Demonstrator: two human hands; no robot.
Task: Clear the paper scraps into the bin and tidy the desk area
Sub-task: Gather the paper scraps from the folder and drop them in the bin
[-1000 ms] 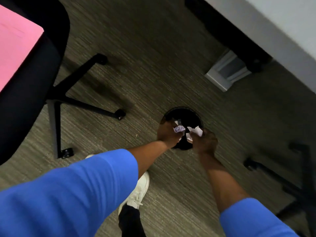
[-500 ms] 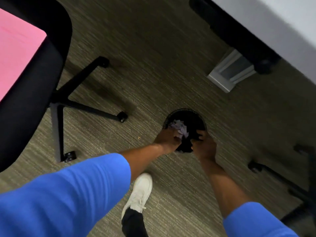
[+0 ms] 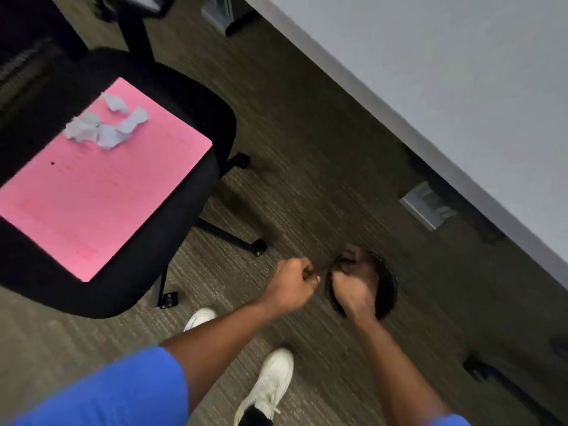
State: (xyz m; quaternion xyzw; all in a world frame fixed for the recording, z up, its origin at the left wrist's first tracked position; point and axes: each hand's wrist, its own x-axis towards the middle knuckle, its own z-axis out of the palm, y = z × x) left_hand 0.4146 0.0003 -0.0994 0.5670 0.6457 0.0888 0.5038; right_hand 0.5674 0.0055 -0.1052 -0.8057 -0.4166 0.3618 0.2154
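The black round bin stands on the carpet beside the desk. My right hand hovers over the bin's left rim with its fingers curled in. The blur hides whether they touch the rim. My left hand is a loose fist just left of the bin, with no paper showing in it. Several crumpled white paper scraps lie on a pink sheet, which rests on the seat of a black office chair to the left. The bin's inside is dark.
The grey desk top runs diagonally across the upper right, with its metal foot on the carpet behind the bin. The base of a second chair is at lower right. My white shoes stand near the first chair's wheeled legs.
The scraps my hands held over the bin are gone from them. Both hands have closed, and the left has drawn back off the bin. The view swung up and left, revealing the chair seat.
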